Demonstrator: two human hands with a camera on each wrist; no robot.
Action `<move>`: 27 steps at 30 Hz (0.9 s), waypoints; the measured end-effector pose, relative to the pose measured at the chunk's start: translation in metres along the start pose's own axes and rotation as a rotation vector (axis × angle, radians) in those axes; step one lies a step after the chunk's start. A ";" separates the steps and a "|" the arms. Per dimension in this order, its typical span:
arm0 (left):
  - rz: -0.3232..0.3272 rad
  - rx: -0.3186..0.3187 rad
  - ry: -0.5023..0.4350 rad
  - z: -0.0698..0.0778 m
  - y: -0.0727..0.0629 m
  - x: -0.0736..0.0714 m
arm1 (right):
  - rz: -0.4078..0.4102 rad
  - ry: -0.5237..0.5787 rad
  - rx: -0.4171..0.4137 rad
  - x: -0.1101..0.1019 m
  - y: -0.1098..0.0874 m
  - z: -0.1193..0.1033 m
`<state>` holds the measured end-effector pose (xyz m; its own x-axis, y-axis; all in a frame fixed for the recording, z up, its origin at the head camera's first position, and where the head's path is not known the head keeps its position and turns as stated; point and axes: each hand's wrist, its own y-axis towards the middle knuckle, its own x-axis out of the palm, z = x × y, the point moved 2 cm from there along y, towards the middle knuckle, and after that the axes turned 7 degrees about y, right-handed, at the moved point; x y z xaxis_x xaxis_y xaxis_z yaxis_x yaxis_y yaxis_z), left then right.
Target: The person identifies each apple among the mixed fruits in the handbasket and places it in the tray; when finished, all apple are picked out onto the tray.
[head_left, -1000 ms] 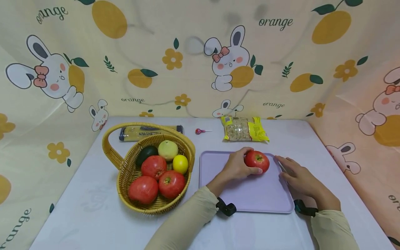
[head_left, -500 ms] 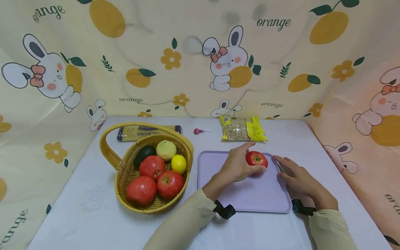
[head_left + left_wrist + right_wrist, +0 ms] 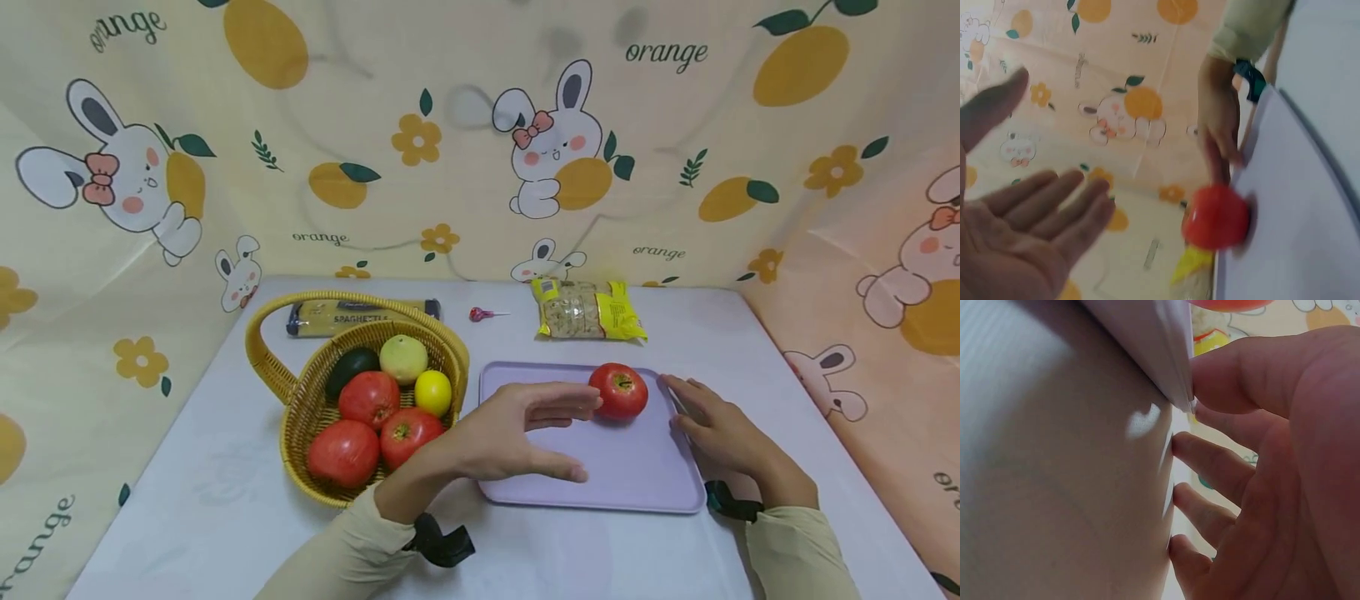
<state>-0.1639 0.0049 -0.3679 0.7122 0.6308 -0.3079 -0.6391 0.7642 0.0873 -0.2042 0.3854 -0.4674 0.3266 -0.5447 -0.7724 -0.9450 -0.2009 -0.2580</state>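
Observation:
A red apple (image 3: 618, 392) sits on the lilac tray (image 3: 600, 497), near its far right corner. My left hand (image 3: 502, 433) is apart from it, in the air over the tray's left side, fingers extended and thumb spread, holding nothing. The left wrist view shows that palm (image 3: 1016, 250) with the apple (image 3: 1216, 217) beyond it, on the tray. My right hand (image 3: 723, 425) stays at the tray's right edge. In the right wrist view its thumb (image 3: 1229, 378) touches the tray's rim (image 3: 1175, 375), while the other fingertips rest on the table.
Left of the tray stands a wicker basket (image 3: 288, 458) with a tall handle, holding several fruits, one of them yellow (image 3: 432, 393). Behind lie a spaghetti pack (image 3: 315, 318), a lollipop (image 3: 480, 314) and a yellow-ended bag (image 3: 588, 310). A printed cloth hangs round the table.
My left hand has let go of the apple and drawn back leftward and nearer, its fingers now spread. The apple stays on the tray. My right hand keeps its place at the tray's edge.

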 end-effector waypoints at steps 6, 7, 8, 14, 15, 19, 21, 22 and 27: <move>-0.031 0.055 0.102 0.001 -0.048 -0.035 | 0.002 0.007 -0.009 0.001 0.001 0.001; -0.032 0.055 0.127 0.001 -0.056 -0.041 | 0.004 0.007 -0.012 0.001 0.001 0.002; -0.032 0.052 0.148 0.000 -0.064 -0.047 | 0.005 0.006 -0.015 0.001 0.001 0.002; 0.011 0.012 0.220 -0.013 -0.107 -0.083 | 0.013 0.003 -0.026 0.001 0.002 0.001; 0.023 0.002 0.228 -0.016 -0.113 -0.088 | 0.013 0.004 -0.025 0.001 0.002 0.001; 0.074 -0.051 0.271 -0.026 -0.134 -0.104 | 0.011 0.007 -0.020 0.002 0.002 0.001; 0.106 -0.073 0.296 -0.030 -0.142 -0.109 | 0.011 0.008 -0.018 0.002 0.002 0.002; 0.120 -0.085 0.317 -0.032 -0.145 -0.111 | 0.012 0.008 -0.018 0.002 0.002 0.001; 0.173 -0.150 0.477 -0.044 -0.151 -0.110 | 0.015 0.003 -0.018 0.001 0.001 0.001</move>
<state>-0.1586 -0.1862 -0.3884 0.4033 0.5879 -0.7013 -0.7950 0.6046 0.0497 -0.2048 0.3856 -0.4697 0.3123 -0.5499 -0.7747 -0.9495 -0.2070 -0.2359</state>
